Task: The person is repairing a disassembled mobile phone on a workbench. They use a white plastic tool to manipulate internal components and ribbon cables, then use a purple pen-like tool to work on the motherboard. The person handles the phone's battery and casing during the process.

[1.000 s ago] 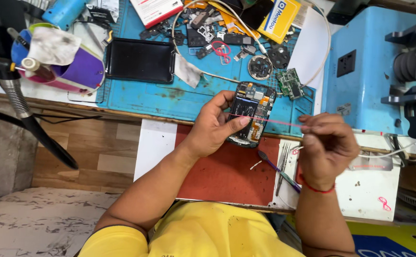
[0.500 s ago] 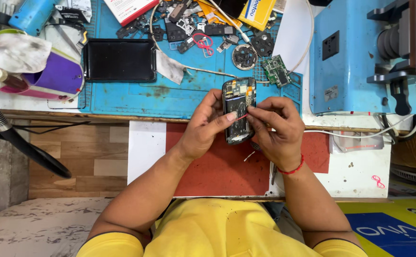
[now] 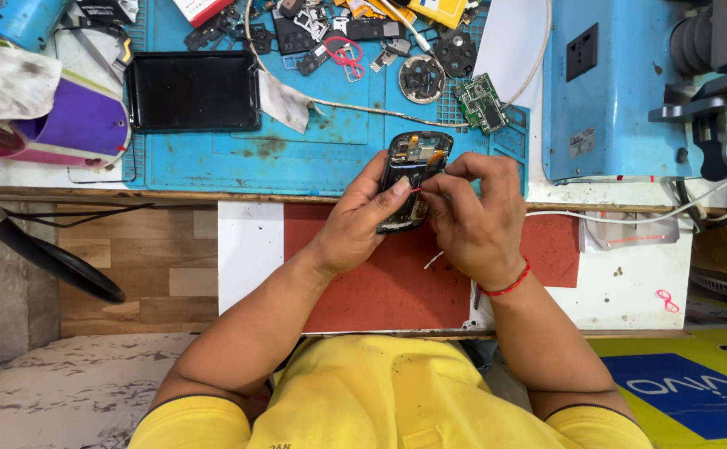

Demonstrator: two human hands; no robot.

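An opened black phone (image 3: 413,166) with its circuit board exposed is held upright over the front edge of the blue work mat (image 3: 239,158). My left hand (image 3: 363,220) grips the phone along its left side, thumb across the lower half. My right hand (image 3: 475,220) presses against the phone's right side, fingertips pinched on a thin red wire (image 3: 415,189) at the board. A red thread band circles my right wrist.
A black tablet-like panel (image 3: 193,90) lies on the mat's left part. Loose parts, a green circuit board (image 3: 485,102) and a round part (image 3: 420,80) lie at the back. A blue machine (image 3: 621,83) stands at the right, a purple cup (image 3: 81,125) at the left.
My right hand came in from the right, where it held a thin tool, and now pinches at the phone's board. The phone sits slightly farther left in view.
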